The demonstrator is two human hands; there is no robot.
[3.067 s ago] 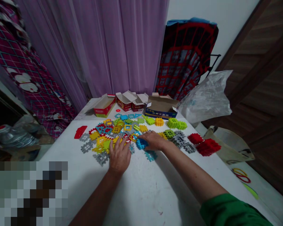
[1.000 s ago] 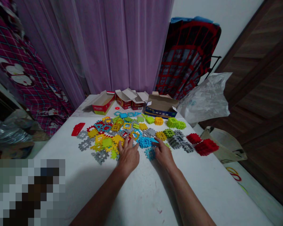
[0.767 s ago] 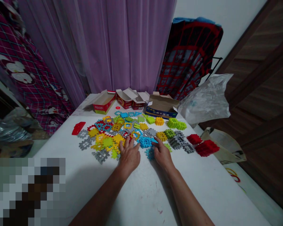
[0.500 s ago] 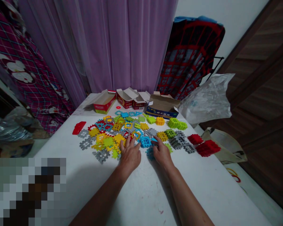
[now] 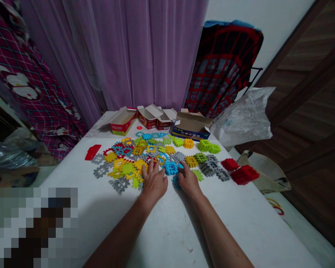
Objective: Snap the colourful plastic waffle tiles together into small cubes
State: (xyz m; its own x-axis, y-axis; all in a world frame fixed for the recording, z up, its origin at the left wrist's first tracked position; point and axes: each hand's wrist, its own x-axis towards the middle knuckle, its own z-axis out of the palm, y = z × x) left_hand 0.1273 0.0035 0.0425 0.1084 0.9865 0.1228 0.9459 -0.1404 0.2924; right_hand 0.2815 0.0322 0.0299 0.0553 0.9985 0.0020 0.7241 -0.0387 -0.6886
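Note:
My left hand [image 5: 155,182] lies palm down with fingers spread, at the near edge of a pile of toothed plastic building plates. Its fingertips touch or hover over yellow and red plates; I cannot tell which. Just right of these fingers is a small stack of blue building plates [image 5: 171,168]. My right hand [image 5: 189,179] is beside that stack, its index finger and thumb closed on a blue building plate at the stack's right edge. More blue plates [image 5: 176,181] show below, partly hidden by the right hand. Yellow-green plates [image 5: 128,168] and grey plates [image 5: 119,184] lie left.
Sorted stacks in red [image 5: 244,174], grey [image 5: 210,167], green [image 5: 208,146] and yellow [image 5: 188,143] stand on the right. Open cardboard boxes, including a blue one [image 5: 191,130] and a red one [image 5: 123,124], line the back. A clear plastic bag [image 5: 245,119] hangs by the right edge.
The right hand has shifted slightly left, its fingertips closer against the blue stack. The left hand has hardly moved. The whole view has shifted a little.

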